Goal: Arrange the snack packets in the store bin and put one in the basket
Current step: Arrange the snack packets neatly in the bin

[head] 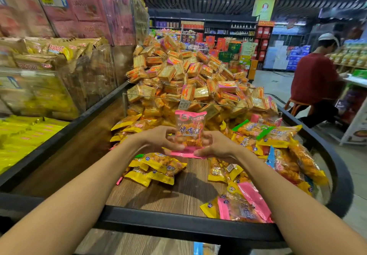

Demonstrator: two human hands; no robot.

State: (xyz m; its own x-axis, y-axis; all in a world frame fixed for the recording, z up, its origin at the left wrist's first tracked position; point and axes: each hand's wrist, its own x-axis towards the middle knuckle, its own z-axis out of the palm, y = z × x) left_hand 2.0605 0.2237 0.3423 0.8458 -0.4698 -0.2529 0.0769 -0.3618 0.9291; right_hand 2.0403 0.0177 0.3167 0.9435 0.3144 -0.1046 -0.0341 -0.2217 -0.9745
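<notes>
A pink-edged snack packet stands upright over the middle of the wooden store bin. My left hand grips its left side and my right hand grips its lower right edge. Yellow, pink and green snack packets lie loose on the bin floor around my hands. More of them are heaped at the right and near the front edge. No basket is in view.
A clear divider holds back a tall heap of orange cracker packs. The bin's black rim runs along the front. Clear bins of pink and yellow packets stand at the left. A person in red sits at the right.
</notes>
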